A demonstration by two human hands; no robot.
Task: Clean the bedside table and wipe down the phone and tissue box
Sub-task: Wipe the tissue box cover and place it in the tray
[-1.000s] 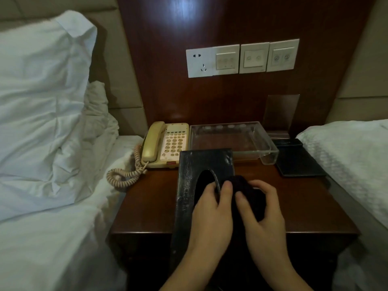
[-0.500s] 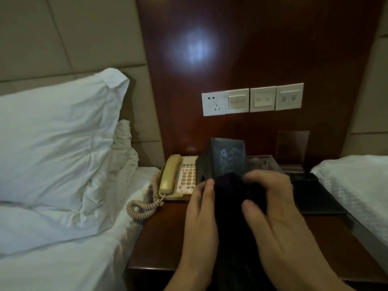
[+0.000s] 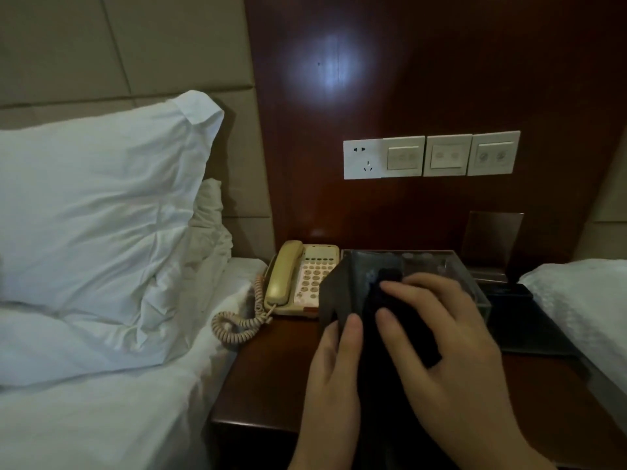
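A black tissue box (image 3: 342, 290) is lifted and tilted above the dark wooden bedside table (image 3: 268, 378). My left hand (image 3: 334, 378) holds the box from its left side, thumb on its face. My right hand (image 3: 448, 344) presses a dark cloth (image 3: 390, 320) against the box's face, fingers curled over the cloth. The box's lower part is hidden behind both hands. A beige corded phone (image 3: 298, 279) sits at the table's back left, handset on its cradle, coiled cord (image 3: 237, 323) hanging over the left edge.
A clear plastic tray (image 3: 475, 279) stands behind the box. A black folder (image 3: 529, 323) lies at the table's right. White pillows (image 3: 98, 212) and bedding are on the left, another bed (image 3: 583, 300) on the right. Wall switches (image 3: 431, 156) sit above.
The tissue box went from lying flat on the table to being lifted and tilted up in my hands. My right hand with the cloth has slid across its face. The view rose.
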